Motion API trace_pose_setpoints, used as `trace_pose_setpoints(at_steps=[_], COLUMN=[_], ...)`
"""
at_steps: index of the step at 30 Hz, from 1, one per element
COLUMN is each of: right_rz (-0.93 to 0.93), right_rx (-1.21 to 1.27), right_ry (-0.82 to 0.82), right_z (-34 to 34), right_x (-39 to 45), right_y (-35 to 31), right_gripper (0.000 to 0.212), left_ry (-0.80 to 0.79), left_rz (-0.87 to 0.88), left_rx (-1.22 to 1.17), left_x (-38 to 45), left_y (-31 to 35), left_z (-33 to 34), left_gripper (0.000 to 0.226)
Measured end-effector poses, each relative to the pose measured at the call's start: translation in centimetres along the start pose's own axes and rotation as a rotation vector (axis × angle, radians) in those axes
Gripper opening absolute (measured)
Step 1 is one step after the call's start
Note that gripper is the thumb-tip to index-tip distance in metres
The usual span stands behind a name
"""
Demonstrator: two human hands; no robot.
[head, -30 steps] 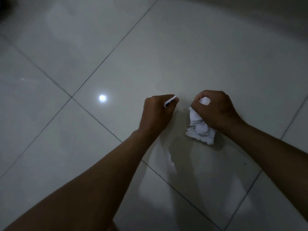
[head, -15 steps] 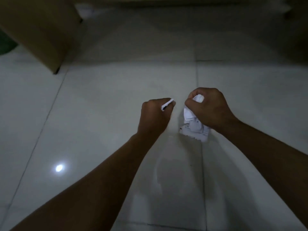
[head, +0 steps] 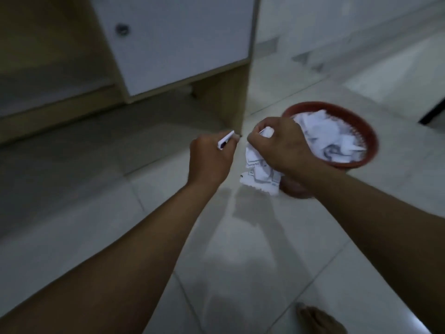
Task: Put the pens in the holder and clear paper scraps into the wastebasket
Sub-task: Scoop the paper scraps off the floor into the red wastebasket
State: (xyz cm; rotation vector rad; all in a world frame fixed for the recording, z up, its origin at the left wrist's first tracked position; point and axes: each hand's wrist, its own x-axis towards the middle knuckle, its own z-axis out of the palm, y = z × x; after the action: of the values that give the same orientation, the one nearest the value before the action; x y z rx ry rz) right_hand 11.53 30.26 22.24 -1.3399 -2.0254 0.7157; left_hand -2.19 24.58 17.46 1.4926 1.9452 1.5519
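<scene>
Hands now near, seemingly above, wastebasket.

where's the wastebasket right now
In the head view the red wastebasket sits on the floor at right, just beyond the right hand, already holding paper scraps.

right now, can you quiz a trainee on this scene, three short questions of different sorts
1. True or false: the red wastebasket already has paper in it.
2. Multiple choice: what does the left hand grip? A) a pen B) scissors C) a cup
3. Fill the blank: the right hand grips a crumpled ___.

Key
1. True: white scraps fill the wastebasket, beside the cabinet.
2. A: the pen sticks out of the fist.
3. Paper: the crumpled paper scrap hangs below the right hand, close by the wastebasket's near rim and not yet dropped in.
</scene>
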Motion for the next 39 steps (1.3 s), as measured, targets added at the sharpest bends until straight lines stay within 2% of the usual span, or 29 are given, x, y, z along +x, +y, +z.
trace_pose_setpoints(at_steps=[6,9,11,14,16,18,21,24,28,31,33,35,39], right_rz=[0.098,0.145,0.194,0.262,0.278,0.276,0.223,0.192,0.386,0.526,0.563,0.576,0.524], right_rx=[-0.062,-0.049,-0.033,0.001,0.008,0.019,-0.027,-0.118,-0.388,-0.350,-0.340,-0.321,-0.238], right_ry=[0.173,0.259,0.316,0.414,0.480,0.514,0.479,0.379,0.015,-0.152,-0.227,-0.252,-0.104], right_z=[-9.6,-12.1,-12.2,-11.6,-11.1,-10.5,-8.8,-6.9,-6.2,-6.2,-6.3,-6.2,-6.1], right_x=[2.8,4.7,6.2,8.1,8.9,9.4,9.4,9.4,9.6,9.6,9.3,9.1,8.7], right_y=[4.7,7.6,9.4,11.9,13.4,15.0,17.4,19.5,20.1,20.4,20.5,20.5,20.0], right_gripper=[0.015,0.016,0.015,0.013,0.013,0.011,0.011,0.015,0.041,0.057,0.061,0.063,0.060], left_ry=[-0.124,-0.073,-0.033,0.035,0.067,0.033,-0.107,-0.334,-0.570,-0.751,-0.883,-0.984,-0.965], left_rz=[-0.034,-0.077,-0.128,-0.168,-0.155,-0.148,-0.083,0.091,0.265,0.318,0.332,0.315,0.288], left_rx=[-0.110,-0.197,-0.233,-0.241,-0.220,-0.167,-0.039,0.166,0.461,0.735,0.753,0.663,0.464], left_x=[4.7,7.0,8.1,9.3,9.9,10.0,9.5,9.7,10.7,10.9,10.9,10.9,10.3], left_y=[6.7,9.1,10.0,10.0,9.4,8.4,6.7,4.1,2.1,1.7,1.1,0.3,2.1], left_z=[9.5,14.2,16.8,20.7,22.8,24.7,25.8,26.0,26.0,25.6,25.6,25.8,24.4], left_gripper=[0.037,0.029,0.025,0.036,0.030,0.020,0.025,0.033,0.060,0.051,0.060,0.071,0.069])
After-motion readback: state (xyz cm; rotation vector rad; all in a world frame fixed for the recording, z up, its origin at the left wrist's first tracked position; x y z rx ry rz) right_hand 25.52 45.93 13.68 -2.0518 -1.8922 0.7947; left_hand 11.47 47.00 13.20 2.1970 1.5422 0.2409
